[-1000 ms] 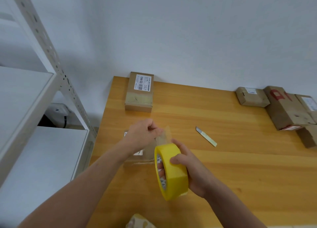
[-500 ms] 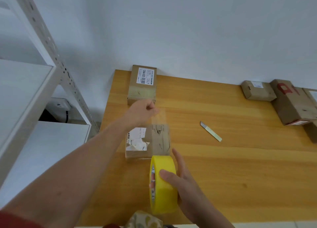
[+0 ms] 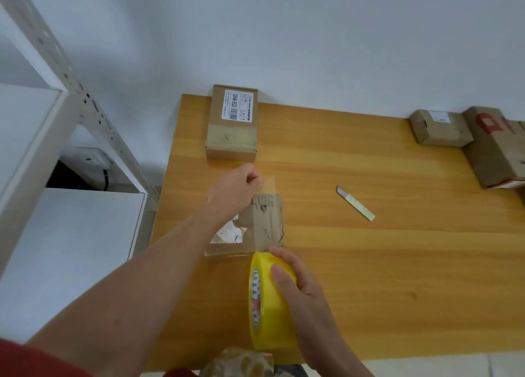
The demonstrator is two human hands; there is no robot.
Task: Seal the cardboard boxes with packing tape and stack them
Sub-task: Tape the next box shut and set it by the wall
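There, far box label (image 3: 238, 105): "12V4A-5525"

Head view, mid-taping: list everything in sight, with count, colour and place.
table: one, orange-brown wood, centre.
near box: one, brown, under the tape strip.
labelled box: one, brown, far left corner.
small box: one, brown, far right.
red-printed box: one, brown, right edge.
tape roll: one, yellow, near edge.
tape strip: one, clear, over the near box.
blade: one, pale, mid-table.
shelf rack: one, white, left.
crumpled wad: one, brownish, bottom edge.
left hand: pinches the tape strip's end.
right hand: grips the tape roll.
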